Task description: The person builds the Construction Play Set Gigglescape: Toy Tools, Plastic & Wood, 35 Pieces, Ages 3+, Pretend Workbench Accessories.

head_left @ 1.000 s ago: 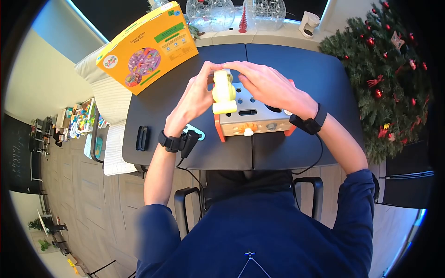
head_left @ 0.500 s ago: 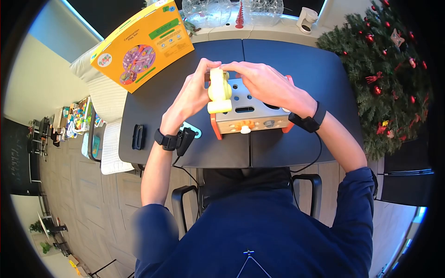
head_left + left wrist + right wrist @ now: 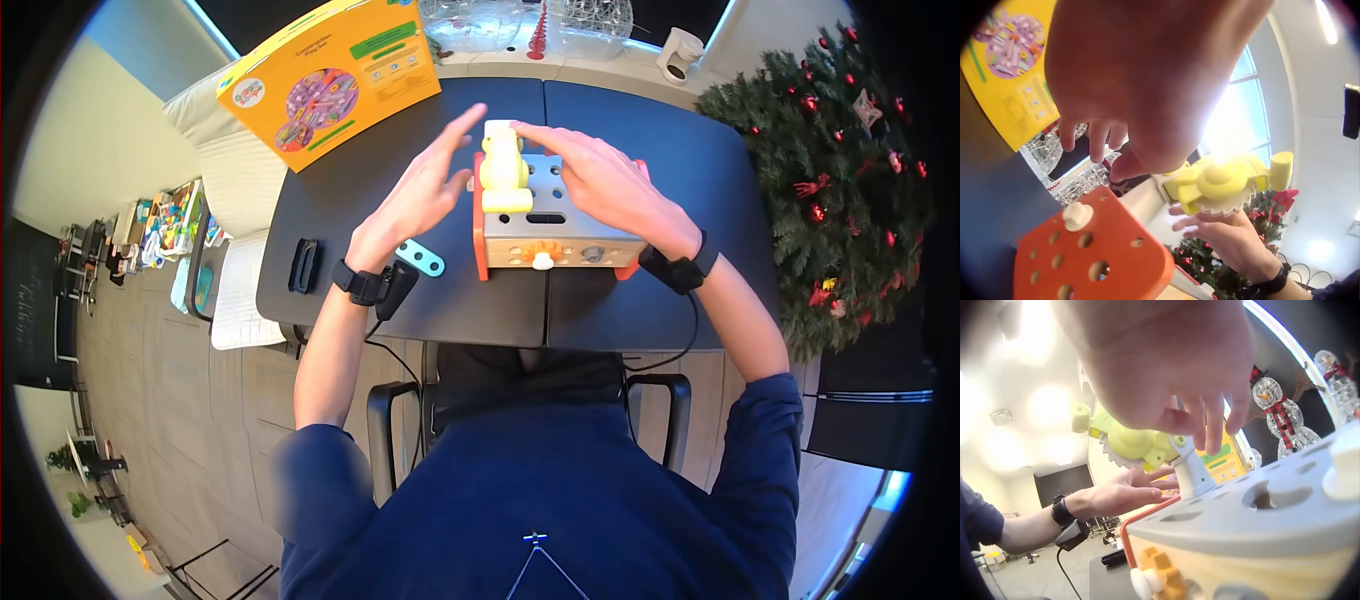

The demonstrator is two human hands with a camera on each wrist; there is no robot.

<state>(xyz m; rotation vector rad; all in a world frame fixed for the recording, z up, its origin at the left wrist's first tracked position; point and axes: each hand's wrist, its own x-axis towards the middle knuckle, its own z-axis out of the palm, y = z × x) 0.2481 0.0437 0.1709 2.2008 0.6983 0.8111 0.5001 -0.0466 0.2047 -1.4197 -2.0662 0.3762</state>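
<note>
A pale yellow toy saw point(image 3: 503, 172) with a toothed disc sits on a grey post point(image 3: 1192, 475) rising from the toy workbench's grey top point(image 3: 552, 190). My left hand point(image 3: 422, 192) is held just left of the saw, fingers extended, with a gap between them in the head view. My right hand point(image 3: 612, 188) reaches in from the right, its straight fingers at the saw's far end; whether they touch it is unclear. An orange gear point(image 3: 1165, 574) and a white knob point(image 3: 1146, 584) are on the bench's wooden front. The bench has red-orange sides point(image 3: 1100, 256).
On the black table point(image 3: 400, 310), a teal strip with holes point(image 3: 421, 258) and a black case point(image 3: 305, 266) lie left of the bench. A yellow box point(image 3: 330, 85) stands at the back left. A decorated tree point(image 3: 820, 190) is on the right.
My left hand has come away from the saw's far end and spread its fingers to the left. The right hand remains beside the saw. The head view has shifted slightly.
</note>
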